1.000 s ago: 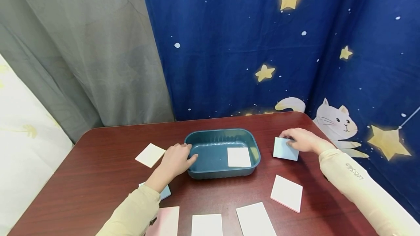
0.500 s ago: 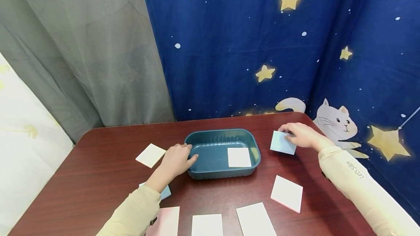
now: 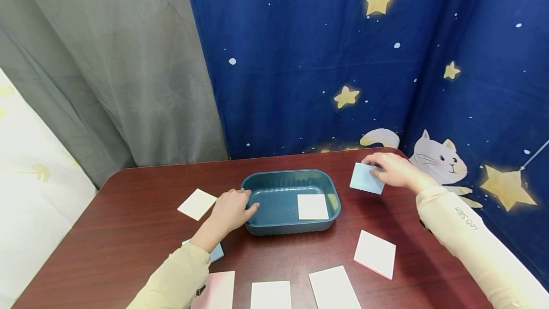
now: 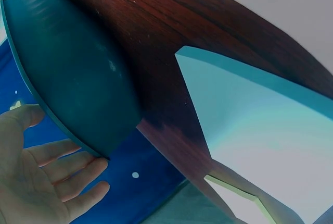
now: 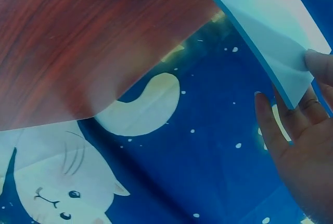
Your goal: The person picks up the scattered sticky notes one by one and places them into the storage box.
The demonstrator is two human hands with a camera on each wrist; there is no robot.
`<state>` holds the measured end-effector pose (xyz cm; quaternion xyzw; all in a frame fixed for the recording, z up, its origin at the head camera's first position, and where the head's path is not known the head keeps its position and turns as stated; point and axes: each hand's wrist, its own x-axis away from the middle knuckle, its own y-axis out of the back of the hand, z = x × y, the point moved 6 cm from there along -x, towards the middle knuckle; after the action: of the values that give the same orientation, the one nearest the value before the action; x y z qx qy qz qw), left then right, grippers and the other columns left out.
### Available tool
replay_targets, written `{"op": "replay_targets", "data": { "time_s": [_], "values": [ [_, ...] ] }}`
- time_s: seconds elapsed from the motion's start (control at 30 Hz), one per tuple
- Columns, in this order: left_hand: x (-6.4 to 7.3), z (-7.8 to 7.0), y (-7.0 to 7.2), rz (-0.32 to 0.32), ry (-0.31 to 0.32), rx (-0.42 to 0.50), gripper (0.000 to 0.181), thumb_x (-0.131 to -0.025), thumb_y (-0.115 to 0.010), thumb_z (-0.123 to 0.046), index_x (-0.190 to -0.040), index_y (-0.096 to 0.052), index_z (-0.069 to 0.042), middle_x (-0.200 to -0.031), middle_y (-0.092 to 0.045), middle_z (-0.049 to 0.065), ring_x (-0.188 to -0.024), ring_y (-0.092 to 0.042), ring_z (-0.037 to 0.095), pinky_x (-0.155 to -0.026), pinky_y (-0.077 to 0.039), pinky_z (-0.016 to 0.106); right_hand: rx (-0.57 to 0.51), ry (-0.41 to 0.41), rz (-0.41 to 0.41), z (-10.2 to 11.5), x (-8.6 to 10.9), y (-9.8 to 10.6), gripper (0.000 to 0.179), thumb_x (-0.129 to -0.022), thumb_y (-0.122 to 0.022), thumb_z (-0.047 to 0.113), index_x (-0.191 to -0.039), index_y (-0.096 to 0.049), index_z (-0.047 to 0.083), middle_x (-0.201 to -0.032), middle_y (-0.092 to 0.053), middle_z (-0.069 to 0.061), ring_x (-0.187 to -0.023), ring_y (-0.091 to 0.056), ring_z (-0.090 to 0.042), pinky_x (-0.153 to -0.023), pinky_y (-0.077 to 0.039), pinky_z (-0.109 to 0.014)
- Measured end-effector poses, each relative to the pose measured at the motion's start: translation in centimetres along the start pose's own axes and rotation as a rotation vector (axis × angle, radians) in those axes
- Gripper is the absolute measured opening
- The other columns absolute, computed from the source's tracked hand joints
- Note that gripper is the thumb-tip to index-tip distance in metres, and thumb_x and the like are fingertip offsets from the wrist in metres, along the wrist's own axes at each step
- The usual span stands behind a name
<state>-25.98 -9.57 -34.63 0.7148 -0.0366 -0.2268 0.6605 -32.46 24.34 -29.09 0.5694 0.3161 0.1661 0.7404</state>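
My right hand pinches a light blue sticky note pad above the table, right of the teal plastic bin. In the right wrist view, the thumb lies on one face of that pad, with fingers behind it. Over the bin's left rim rests my left hand. The left wrist view shows its fairly straight fingers touching the rim. Inside the bin, on the right, lies a white-topped square pad. Partly hidden under my left forearm is another blue pad.
A cream pad lies left of the bin. Along the front are a pink pad, a white pad and a longer white pad. A pink-edged pad sits front right. Curtains hang behind the table.
My right hand has lifted the blue sticky note pad and carried it slightly left. My left hand stays at the bin's rim, and the bin has not moved.
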Motion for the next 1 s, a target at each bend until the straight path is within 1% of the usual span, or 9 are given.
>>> {"op": "replay_targets", "data": {
  "time_s": [0.1, 0.27, 0.4, 0.53, 0.83, 1.0],
  "values": [
    [0.0, 0.0, 0.0, -0.004, -0.003, -0.001, 0.037, -0.080, -0.061, -0.034, -0.095, -0.063, 0.001, -0.082, -0.063, 0.012, -0.067, -0.056, 0.025, -0.059, -0.048, 0.037, 0.013, 0.006, -0.020, 0.5, -0.3, 0.3, 0.023, -0.077, -0.059, -0.001, -0.098, -0.063, 0.008, -0.091, -0.060, -0.003, -0.078, -0.053, -0.018, -0.068, -0.042, -0.036],
    [0.0, 0.0, -0.2, -0.007, -0.004, -0.007, 0.038, -0.080, -0.061, -0.034, -0.097, -0.063, 0.001, -0.085, -0.063, 0.013, -0.069, -0.057, 0.025, -0.061, -0.048, 0.037, 0.021, 0.007, -0.048, 1.2, -0.8, 1.0, 0.023, -0.078, -0.059, 0.001, -0.100, -0.062, 0.008, -0.093, -0.060, -0.005, -0.079, -0.053, -0.020, -0.067, -0.042, -0.037],
    [0.0, 0.0, -0.2, -0.004, 0.002, 0.003, 0.038, -0.080, -0.061, -0.033, -0.097, -0.063, 0.001, -0.086, -0.063, 0.013, -0.070, -0.057, 0.026, -0.061, -0.048, 0.038, 0.029, 0.001, -0.054, 1.7, -1.2, 1.3, 0.024, -0.079, -0.058, 0.002, -0.102, -0.062, 0.009, -0.096, -0.060, -0.006, -0.081, -0.054, -0.023, -0.067, -0.042, -0.038],
    [0.0, 0.0, -0.2, -0.004, 0.004, 0.001, 0.038, -0.080, -0.061, -0.033, -0.098, -0.063, 0.001, -0.087, -0.063, 0.013, -0.070, -0.057, 0.025, -0.062, -0.048, 0.038, 0.040, 0.006, -0.049, 2.2, -1.5, 1.4, 0.023, -0.081, -0.057, 0.005, -0.103, -0.062, 0.010, -0.097, -0.059, -0.007, -0.081, -0.054, -0.022, -0.067, -0.042, -0.038],
    [0.1, -0.1, -0.1, -0.006, -0.006, -0.001, 0.038, -0.080, -0.061, -0.033, -0.096, -0.063, 0.001, -0.087, -0.063, 0.014, -0.069, -0.057, 0.025, -0.060, -0.048, 0.037, 0.039, 0.070, -0.073, 3.4, -2.4, 1.6, 0.024, -0.080, -0.056, 0.003, -0.103, -0.063, 0.008, -0.096, -0.061, -0.005, -0.081, -0.055, -0.021, -0.067, -0.041, -0.038],
    [0.1, -0.1, -0.1, -0.006, -0.007, 0.000, 0.038, -0.080, -0.061, -0.033, -0.096, -0.063, 0.001, -0.085, -0.063, 0.013, -0.068, -0.057, 0.025, -0.060, -0.048, 0.036, 0.043, 0.081, -0.078, 4.0, -2.8, 1.6, 0.023, -0.081, -0.057, 0.004, -0.102, -0.063, 0.010, -0.092, -0.060, -0.003, -0.077, -0.054, -0.020, -0.064, -0.041, -0.035]
  ]
}}
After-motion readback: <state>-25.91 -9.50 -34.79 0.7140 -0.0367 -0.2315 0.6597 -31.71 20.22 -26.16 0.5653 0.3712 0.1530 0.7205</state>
